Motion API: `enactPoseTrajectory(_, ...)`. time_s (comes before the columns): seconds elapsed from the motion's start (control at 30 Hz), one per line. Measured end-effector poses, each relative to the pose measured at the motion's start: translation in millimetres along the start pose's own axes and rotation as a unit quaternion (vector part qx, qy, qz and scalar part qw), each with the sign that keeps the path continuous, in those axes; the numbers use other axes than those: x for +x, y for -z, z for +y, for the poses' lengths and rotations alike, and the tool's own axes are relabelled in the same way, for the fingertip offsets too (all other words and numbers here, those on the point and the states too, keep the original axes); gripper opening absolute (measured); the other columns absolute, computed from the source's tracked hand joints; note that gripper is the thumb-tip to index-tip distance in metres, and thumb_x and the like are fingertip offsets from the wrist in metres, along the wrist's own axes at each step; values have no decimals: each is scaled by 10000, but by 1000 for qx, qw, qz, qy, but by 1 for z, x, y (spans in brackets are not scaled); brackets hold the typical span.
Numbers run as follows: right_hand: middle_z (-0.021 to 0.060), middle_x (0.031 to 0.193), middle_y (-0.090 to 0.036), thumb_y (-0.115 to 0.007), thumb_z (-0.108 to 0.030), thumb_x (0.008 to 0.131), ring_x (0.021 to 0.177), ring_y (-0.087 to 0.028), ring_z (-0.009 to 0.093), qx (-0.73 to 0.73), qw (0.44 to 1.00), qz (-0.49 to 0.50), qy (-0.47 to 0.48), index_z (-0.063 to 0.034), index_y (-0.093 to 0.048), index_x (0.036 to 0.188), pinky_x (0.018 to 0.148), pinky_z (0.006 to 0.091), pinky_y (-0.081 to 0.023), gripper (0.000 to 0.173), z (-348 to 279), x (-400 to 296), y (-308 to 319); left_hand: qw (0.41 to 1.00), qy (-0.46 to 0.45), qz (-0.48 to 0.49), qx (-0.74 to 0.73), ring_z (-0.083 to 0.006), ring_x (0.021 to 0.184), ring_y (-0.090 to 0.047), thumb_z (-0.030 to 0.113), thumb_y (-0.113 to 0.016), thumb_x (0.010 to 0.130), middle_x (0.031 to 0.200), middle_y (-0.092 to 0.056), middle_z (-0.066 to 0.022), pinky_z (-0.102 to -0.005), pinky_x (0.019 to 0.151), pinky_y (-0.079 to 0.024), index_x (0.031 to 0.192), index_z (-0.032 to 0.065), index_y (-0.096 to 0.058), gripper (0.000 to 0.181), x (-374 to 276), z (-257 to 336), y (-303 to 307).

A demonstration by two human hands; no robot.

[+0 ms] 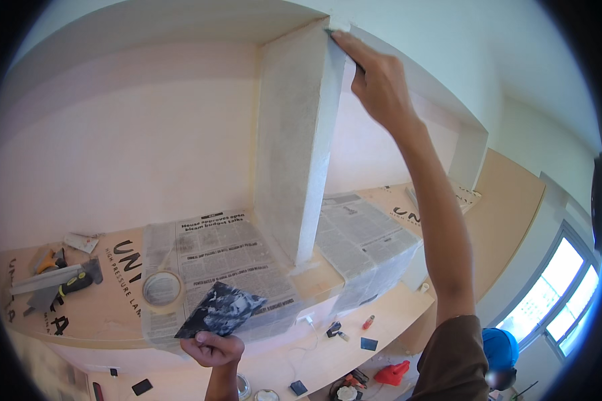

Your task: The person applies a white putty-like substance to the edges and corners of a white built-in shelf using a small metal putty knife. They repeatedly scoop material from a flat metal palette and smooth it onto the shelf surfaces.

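My left hand [213, 348] grips the lower corner of a dark, flat square board [223, 308] smeared with white paste. Up at the top of the plastered divider wall [293, 135], my right hand [376, 75] is pressed near its front edge. A small greenish edge of a tool [328, 32] shows at the fingertips; the fingers hide most of it. Below, taped newspaper [220, 255] covers the ledge on both sides of the divider. A roll of masking tape [161, 292] lies on the left newspaper.
Scrapers and a putty knife [75, 284] lie on the ledge at left. The lower counter [381, 313] holds a red-capped bottle [368, 322], a blue square [368, 344] and several small items. A red bag [392, 373] sits below. A person in a blue cap [500, 348] is at lower right.
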State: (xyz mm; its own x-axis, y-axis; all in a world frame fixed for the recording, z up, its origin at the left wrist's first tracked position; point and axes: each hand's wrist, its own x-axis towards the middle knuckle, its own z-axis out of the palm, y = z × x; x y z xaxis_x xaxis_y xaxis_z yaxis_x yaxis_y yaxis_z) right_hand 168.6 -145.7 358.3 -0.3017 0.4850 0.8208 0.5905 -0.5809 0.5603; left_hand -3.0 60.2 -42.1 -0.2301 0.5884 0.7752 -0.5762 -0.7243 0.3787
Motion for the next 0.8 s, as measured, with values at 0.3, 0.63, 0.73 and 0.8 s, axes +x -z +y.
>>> enactPoseTrajectory(0.3,187,1157,-731,-577,153,835,1033,-743,259,144,968,-43,-203,-100,-706,1285,883,314,-562,532,-54,-48,39,1000,1,-9,-5,-116,770,-606,106,-381,1096,984,-648,-186,-207,639,-506,1258,-151,-408,305,-2,-11,7)
enactPoseTrajectory(0.63,57,911,-754,-726,-94,925,797,-600,117,257,918,120,-278,26,-742,1142,777,275,-501,248,18,-21,6,999,33,9,25,-129,807,-614,139,-414,1098,1003,-656,-191,-232,680,-510,1356,-157,-381,395,-10,-11,12)
enactPoseTrajectory(0.73,68,918,-753,-731,-100,925,845,-605,113,291,890,105,-336,39,-739,1138,816,273,-492,254,9,-36,5,998,37,39,43,-127,785,-611,146,-426,1094,976,-656,-183,-227,657,-500,1337,-166,-388,397,-9,-9,7)
enactPoseTrajectory(0.8,48,900,-743,-732,-106,928,805,-585,98,286,898,92,-320,28,-746,1134,766,259,-482,247,1,-57,5,995,39,62,65,-112,713,-589,141,-428,1090,898,-647,-166,-215,607,-469,1260,-178,-407,362,-3,3,-2)
